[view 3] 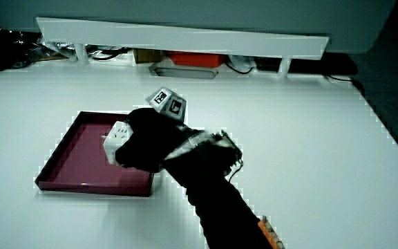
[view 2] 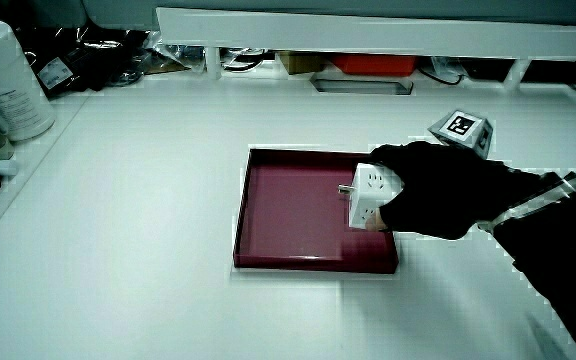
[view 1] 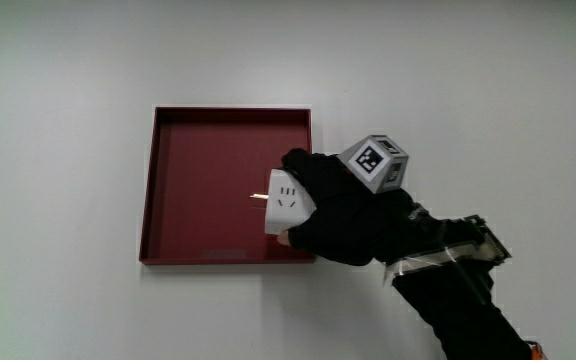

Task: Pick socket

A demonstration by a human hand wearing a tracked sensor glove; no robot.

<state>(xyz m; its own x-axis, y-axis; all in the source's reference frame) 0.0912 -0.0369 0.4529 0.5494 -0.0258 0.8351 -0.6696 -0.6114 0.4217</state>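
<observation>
A black-gloved hand (view 1: pixel 343 210) closes its grip around a white cube-shaped socket (view 1: pixel 288 200) inside a shallow dark red tray (view 1: pixel 203 180) on the white counter (view 1: pixel 68 150), fingers curled over the block's upper and lower edges so that its face with slotted outlets stays in plain sight. A short plug prong juts from the socket toward the middle of the tray. Whether the block rests on the tray floor or hangs just above it cannot be told from above; in both side views the socket (view 2: pixel 371 195) (view 3: pixel 118 138) sits by the tray wall (view 2: pixel 313 265) (view 3: pixel 92 187) over which the hand (view 2: pixel 438 190) (view 3: pixel 150 145) reaches. The small patterned cube (view 1: pixel 376 163) rides on the back of the glove, and the dark-sleeved forearm (view 1: pixel 458 290) stretches away across the bare counter toward the person. In a side view a large white canister (view 2: pixel 3 80) stands near the counter's edge, well apart from the tray, and a low white partition (view 2: pixel 368 30) runs along the counter's end farthest from the person.
</observation>
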